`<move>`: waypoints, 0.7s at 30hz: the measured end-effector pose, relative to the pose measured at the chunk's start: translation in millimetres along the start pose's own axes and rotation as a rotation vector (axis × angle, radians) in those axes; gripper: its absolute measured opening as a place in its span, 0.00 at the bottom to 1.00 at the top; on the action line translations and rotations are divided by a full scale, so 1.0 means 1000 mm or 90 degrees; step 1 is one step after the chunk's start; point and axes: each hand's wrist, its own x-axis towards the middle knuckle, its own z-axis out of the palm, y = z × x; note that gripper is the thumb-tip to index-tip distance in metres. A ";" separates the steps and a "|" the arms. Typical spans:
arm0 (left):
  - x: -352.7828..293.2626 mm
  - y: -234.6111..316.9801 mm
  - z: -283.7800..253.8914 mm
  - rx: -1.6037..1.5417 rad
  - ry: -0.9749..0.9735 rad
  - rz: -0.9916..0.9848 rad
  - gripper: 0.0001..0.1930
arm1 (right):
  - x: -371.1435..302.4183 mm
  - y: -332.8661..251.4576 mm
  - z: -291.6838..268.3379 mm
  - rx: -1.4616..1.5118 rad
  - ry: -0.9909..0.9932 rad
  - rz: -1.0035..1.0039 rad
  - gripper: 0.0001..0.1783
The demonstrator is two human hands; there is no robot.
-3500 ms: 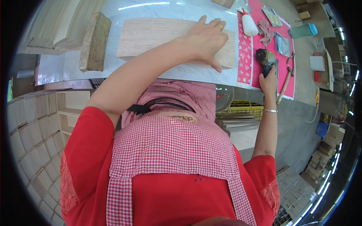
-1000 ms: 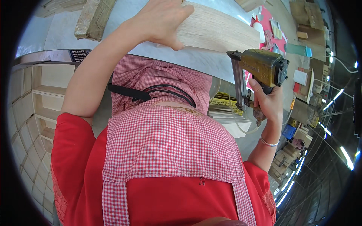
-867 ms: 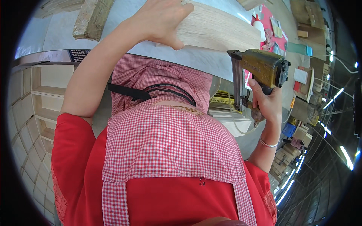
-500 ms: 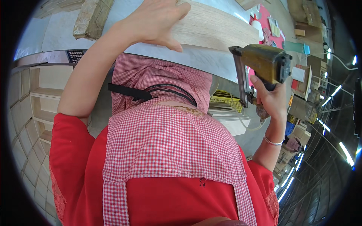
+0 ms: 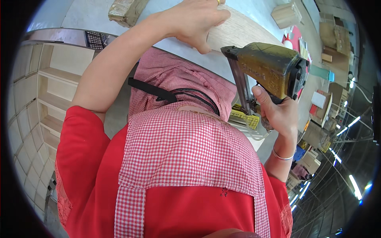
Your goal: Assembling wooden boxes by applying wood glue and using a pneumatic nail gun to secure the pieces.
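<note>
My right hand (image 5: 279,113) is closed around the grip of a pneumatic nail gun (image 5: 266,65), which has a worn yellow-brown body and a long narrow magazine. The gun's nose points left and lies close to the near edge of a pale wooden board (image 5: 238,29) on the table. My left hand (image 5: 194,23) arches over that board, its thumb at the near edge. The left fingertips are partly out of view at the top. A pale air hose (image 5: 252,136) hangs below my right hand.
A plastic-wrapped block (image 5: 125,12) lies on the pale table (image 5: 79,16) at left, and a wood block (image 5: 286,15) at right. A yellow crate (image 5: 248,119) stands below the table. White shelving (image 5: 59,101) is at left. A teal container (image 5: 322,72) is at right.
The nail gun has moved left in my right hand, toward the board and my left hand. My view has shifted, so the table and board appear farther right.
</note>
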 end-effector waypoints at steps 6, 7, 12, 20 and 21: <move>-0.003 0.015 -0.033 0.022 0.014 0.010 0.34 | -0.007 -0.033 -0.013 0.012 -0.031 -0.005 0.19; -0.002 0.016 -0.034 0.022 0.015 0.008 0.34 | -0.008 -0.032 -0.013 0.017 -0.027 -0.003 0.19; -0.002 0.012 -0.032 0.000 0.028 0.007 0.33 | -0.008 -0.033 -0.012 0.048 -0.019 -0.007 0.19; -0.030 0.007 -0.006 0.156 0.200 0.051 0.32 | -0.002 -0.058 -0.014 -0.081 -0.079 -0.037 0.19; -0.027 -0.001 -0.003 0.085 0.190 0.045 0.32 | 0.000 -0.060 -0.014 -0.086 -0.062 -0.049 0.19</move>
